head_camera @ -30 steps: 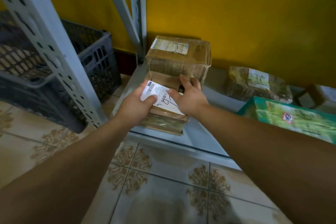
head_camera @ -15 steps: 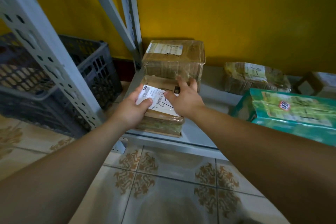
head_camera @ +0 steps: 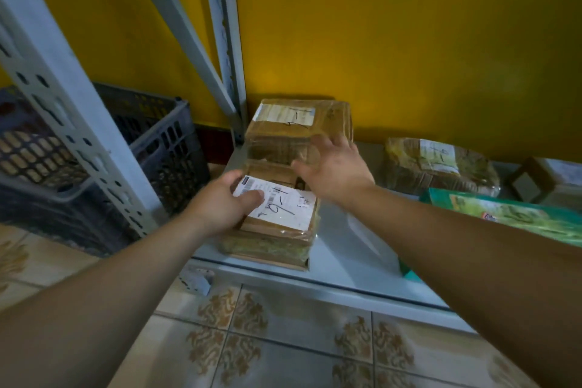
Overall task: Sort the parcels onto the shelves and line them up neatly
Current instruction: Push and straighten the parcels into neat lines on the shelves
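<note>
Right hand (head_camera: 335, 167) now off taped parcel (head_camera: 277, 224)

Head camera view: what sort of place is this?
Probably a small parcel storeroom or courier depot: taped parcels with handwritten labels sit on a low metal shelf, beside a slotted rack upright and a plastic crate.

Front parcel (head_camera: 274, 224) on shelf (head_camera: 346, 239) near front edge. Taller parcel (head_camera: 299, 132) at 12 o'clock, touching, against wall. Wrapped parcel (head_camera: 441, 167) at 2 o'clock, apart. Flat package (head_camera: 510, 214) at 3 o'clock. Crate (head_camera: 157, 142) on floor at 9 o'clock, beyond upright (head_camera: 63, 110).
</note>
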The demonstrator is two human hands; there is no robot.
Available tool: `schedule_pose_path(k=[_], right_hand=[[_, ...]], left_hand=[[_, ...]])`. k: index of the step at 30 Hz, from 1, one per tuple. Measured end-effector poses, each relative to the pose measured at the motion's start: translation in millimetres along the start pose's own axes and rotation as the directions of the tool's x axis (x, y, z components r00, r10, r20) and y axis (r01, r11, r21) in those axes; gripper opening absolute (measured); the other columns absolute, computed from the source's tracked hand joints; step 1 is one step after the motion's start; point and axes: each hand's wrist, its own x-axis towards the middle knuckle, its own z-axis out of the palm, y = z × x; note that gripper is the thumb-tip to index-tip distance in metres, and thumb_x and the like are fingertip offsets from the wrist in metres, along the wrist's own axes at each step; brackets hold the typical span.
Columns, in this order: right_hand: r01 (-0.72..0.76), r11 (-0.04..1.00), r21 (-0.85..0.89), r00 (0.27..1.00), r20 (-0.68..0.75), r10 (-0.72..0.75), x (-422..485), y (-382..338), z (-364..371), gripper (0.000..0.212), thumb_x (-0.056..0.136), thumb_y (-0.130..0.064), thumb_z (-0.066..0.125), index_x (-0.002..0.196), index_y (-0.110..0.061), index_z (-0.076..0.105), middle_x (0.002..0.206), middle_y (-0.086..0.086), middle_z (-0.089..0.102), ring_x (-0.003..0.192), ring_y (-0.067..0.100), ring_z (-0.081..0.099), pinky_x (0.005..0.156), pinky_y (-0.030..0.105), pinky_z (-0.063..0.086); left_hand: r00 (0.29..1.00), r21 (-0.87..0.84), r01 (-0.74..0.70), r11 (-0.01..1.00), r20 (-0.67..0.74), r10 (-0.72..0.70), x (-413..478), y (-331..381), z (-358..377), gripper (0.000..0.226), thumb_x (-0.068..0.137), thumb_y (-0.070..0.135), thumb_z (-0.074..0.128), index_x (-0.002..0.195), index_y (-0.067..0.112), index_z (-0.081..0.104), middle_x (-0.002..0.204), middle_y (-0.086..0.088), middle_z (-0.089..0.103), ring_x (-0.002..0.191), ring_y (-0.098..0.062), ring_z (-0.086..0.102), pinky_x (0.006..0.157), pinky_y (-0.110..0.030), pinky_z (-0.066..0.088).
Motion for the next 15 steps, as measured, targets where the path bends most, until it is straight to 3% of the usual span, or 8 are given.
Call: schedule_pose_path(k=[4,8,11,15], right_hand=[[-0.035,0.999,-0.031,0.998,-0.048,0.033,36.3,13.3,-18.6,0.070,0.091,-0.061,0.047,0.150,-0.027,0.032,0.153,0.009,0.031,0.139,0.034,0.027,0.108,0.049,0.034],[-0.122,0.991,-0.060,0.992,0.033,0.124,75.0,32.1,-11.9,0.072,0.093,-0.061,0.043,0.152,-0.024,0.027,0.160,0.013,0.019,0.141,0.039,0.023,0.109,0.052,0.034],[-0.177,0.984,-0.026,0.978,0.103,0.179,97.8,40.3,-3.2,0.074,0.094,-0.061,0.044,0.154,-0.021,0.024,0.160,0.014,0.015,0.142,0.040,0.024,0.110,0.051,0.033],[-0.192,0.981,0.043,0.962,0.204,0.179,109.5,47.6,4.2,0.074,0.097,-0.057,0.044,0.156,-0.019,0.021,0.161,0.017,0.010,0.145,0.041,0.016,0.116,0.054,0.022]], left_hand=[[0.997,0.042,0.010,0.999,-0.080,-0.006,33.5,24.6,-13.1,0.075,0.084,0.056,0.062,0.148,0.032,0.031,0.146,-0.001,0.046,0.126,-0.024,0.049,0.084,-0.029,0.035],[0.997,0.136,-0.003,0.991,-0.074,0.013,66.4,45.8,-15.7,0.075,0.087,0.060,0.057,0.150,0.033,0.025,0.152,-0.003,0.037,0.130,-0.028,0.044,0.089,-0.032,0.037],[0.998,0.132,0.006,0.991,-0.055,0.002,90.0,54.5,-12.2,0.076,0.088,0.060,0.054,0.152,0.034,0.021,0.155,-0.003,0.031,0.135,-0.029,0.039,0.103,-0.036,0.038],[0.998,0.103,0.059,0.993,-0.003,-0.059,116.4,59.2,-3.3,0.073,0.094,0.060,0.044,0.154,0.033,0.013,0.160,-0.004,0.021,0.142,-0.030,0.029,0.113,-0.042,0.029]])
